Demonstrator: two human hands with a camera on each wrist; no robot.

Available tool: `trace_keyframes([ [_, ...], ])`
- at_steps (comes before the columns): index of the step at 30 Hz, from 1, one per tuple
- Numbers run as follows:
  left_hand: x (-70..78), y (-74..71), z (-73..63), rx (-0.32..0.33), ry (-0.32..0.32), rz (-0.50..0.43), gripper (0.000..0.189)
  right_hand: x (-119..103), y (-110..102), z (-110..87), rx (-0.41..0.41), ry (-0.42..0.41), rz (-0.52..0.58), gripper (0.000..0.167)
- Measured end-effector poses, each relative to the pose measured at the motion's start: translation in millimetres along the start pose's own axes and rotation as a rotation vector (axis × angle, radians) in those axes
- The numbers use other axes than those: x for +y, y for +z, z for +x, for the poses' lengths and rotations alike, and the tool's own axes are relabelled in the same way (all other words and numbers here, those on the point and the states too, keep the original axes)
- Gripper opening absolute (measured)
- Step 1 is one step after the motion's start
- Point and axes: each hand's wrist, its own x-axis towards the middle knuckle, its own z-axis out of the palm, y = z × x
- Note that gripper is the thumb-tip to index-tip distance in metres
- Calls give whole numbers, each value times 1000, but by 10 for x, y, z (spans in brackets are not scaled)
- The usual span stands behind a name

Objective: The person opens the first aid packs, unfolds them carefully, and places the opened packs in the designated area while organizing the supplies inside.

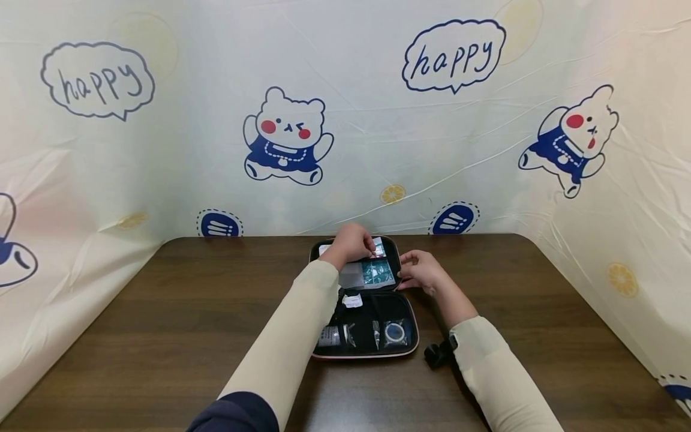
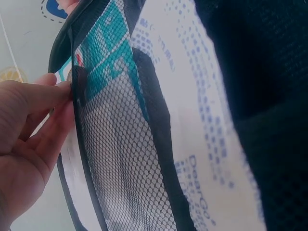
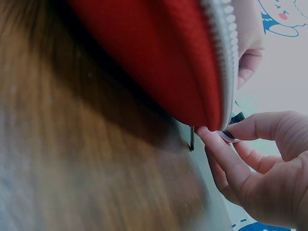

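A red zippered case (image 3: pixel 159 57) with black lining lies unfolded on the table, its lid (image 1: pixel 398 247) at the far side. Inside the lid, a mesh pocket (image 2: pixel 120 154) covers teal and white packets. My left hand (image 1: pixel 352 243) is over the pocket's upper edge, thumb and fingers pinching a teal and white packet (image 1: pixel 380 247) there; its fingertips are partly hidden by the black binding (image 2: pixel 79 130). At the lid's right rim, my right hand (image 1: pixel 423 271) pinches the case's edge between thumb and index finger, beside a zipper pull (image 3: pixel 231 136).
In the case's near half are a clear bag with a white ring (image 1: pixel 395 332), other small bagged items (image 1: pixel 329 336) and a white label (image 1: pixel 352 301). The brown table (image 1: pixel 216 312) meets a printed curtain (image 1: pixel 356 150) behind. A black device (image 1: pixel 438 354) sits at the right wrist.
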Motion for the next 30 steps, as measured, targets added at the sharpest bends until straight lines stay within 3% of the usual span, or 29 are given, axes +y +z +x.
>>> trace_keyframes([
  [10,27,9,28,-33,40,22,7,0,2,-19,-2,-19,17,37],
  [20,15,-46,21,-160,64,-115,12,45,-1,-2,-20,-53,46,35],
  [26,-11,-119,-29,-141,43,-178,17,53,-1,2,-6,-46,48,36],
  [30,-62,-175,-87,-142,2,-277,19,43,-7,-14,15,-28,36,36],
])
